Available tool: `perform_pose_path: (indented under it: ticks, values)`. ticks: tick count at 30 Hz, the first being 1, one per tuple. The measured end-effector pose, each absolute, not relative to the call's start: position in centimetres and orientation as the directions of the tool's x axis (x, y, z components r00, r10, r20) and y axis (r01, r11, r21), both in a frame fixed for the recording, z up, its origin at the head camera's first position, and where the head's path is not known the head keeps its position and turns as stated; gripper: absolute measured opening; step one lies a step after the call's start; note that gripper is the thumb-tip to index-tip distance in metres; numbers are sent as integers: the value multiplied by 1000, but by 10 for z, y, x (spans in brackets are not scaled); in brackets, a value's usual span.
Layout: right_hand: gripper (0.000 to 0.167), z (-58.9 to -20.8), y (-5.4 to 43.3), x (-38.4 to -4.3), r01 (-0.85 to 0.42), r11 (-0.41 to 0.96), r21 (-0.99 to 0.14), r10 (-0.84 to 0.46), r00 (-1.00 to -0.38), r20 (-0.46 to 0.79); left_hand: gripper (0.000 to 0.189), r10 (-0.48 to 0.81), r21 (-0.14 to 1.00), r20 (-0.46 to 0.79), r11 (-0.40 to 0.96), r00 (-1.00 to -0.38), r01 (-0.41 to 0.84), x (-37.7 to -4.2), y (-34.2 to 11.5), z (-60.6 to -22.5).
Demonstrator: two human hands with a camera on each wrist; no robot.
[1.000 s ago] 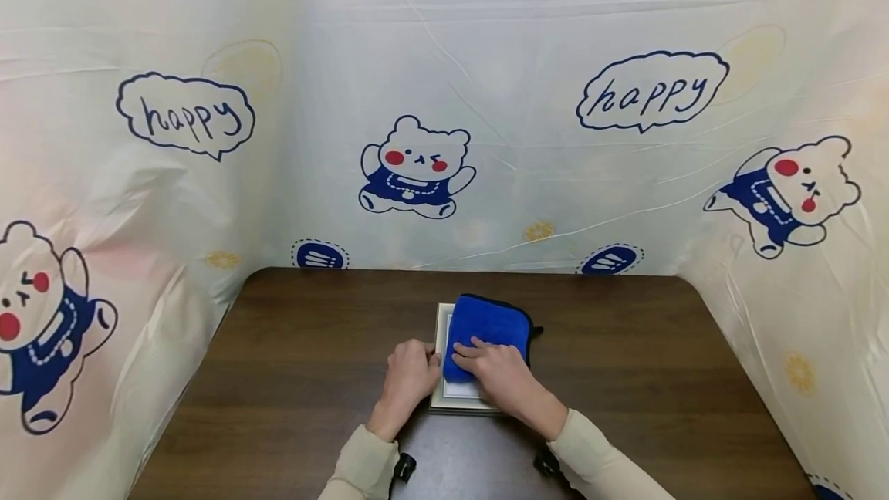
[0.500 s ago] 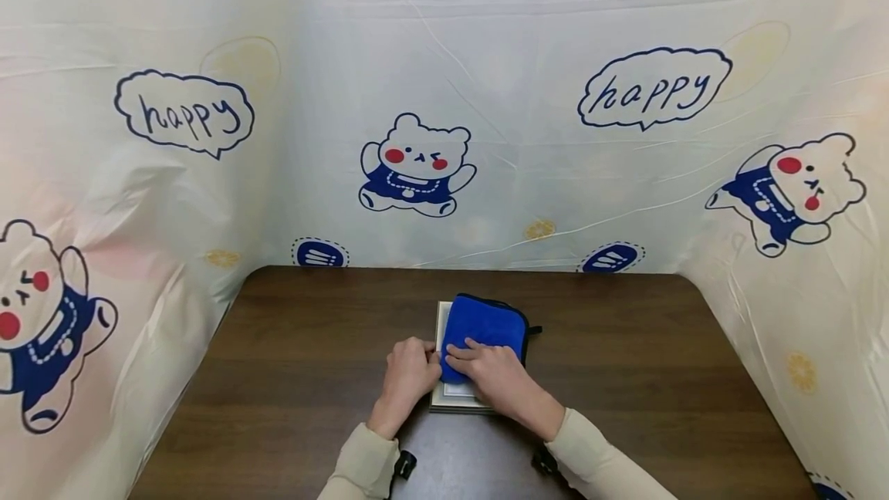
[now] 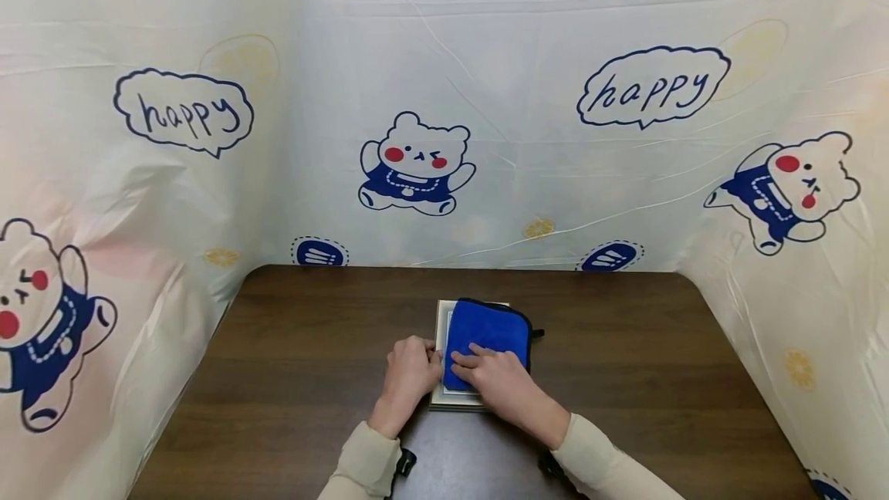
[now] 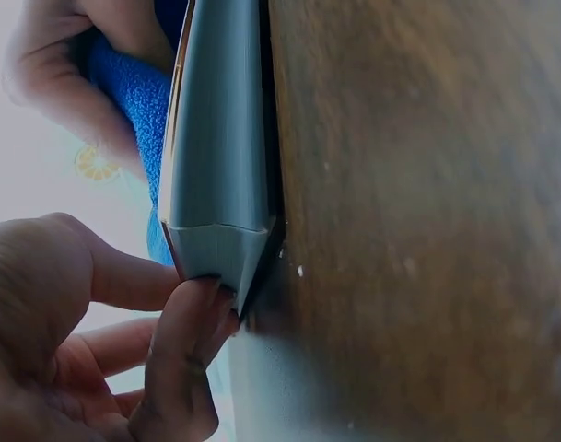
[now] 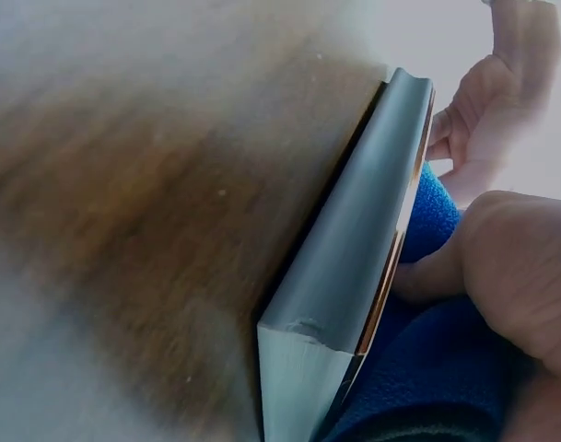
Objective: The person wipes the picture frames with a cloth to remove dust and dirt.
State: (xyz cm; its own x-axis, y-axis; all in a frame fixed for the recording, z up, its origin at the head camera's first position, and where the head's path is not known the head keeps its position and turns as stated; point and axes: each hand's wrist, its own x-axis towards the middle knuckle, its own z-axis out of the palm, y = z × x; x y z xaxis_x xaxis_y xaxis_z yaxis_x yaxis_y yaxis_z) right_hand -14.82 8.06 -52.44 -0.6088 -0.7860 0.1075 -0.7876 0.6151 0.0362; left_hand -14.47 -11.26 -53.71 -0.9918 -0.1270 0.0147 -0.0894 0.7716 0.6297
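A picture frame [image 3: 455, 400] with a cream border lies flat on the table, its thick grey side [image 4: 220, 129] filling part of the left wrist view. My left hand [image 3: 410, 373] pinches its left edge, the thumb on the side wall. A folded blue cloth [image 3: 489, 322] with black trim covers most of the frame's face and overhangs on the right. With fingers stretched out, my right hand [image 3: 503, 380] presses the cloth onto the frame. In the right wrist view the right thumb [image 5: 432, 276] lies against the cloth.
The dark brown wooden table [image 3: 312, 338] spreads around the frame. A pale curtain [image 3: 514, 99] printed with bears and "happy" bubbles hangs behind and at both sides. Black wrist straps [image 3: 406, 463] show by the sleeves.
The right hand and cloth first slid slightly left, then back right and a little closer to me. The left hand and the picture frame have stayed put.
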Motion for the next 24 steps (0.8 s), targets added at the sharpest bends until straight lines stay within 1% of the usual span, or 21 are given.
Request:
perform_pose_path:
  ticks: [6,12,17,24]
  values:
    - [32,-526,80,-145,-776,625,80,-778,-612,141,11,-124,623,24,778,-992,-82,-144,-113,-537]
    - [31,-526,86,-142,-759,648,61,-760,-639,119,9,-112,619,36,783,-993,-66,-143,-113,-537]
    - [30,-525,92,-140,-748,661,52,-747,-652,128,6,-109,616,41,786,-993,-61,-143,-113,-537]
    - [29,-523,101,-137,-725,678,124,-735,-665,133,6,-114,625,39,778,-993,-65,-144,-113,-535]
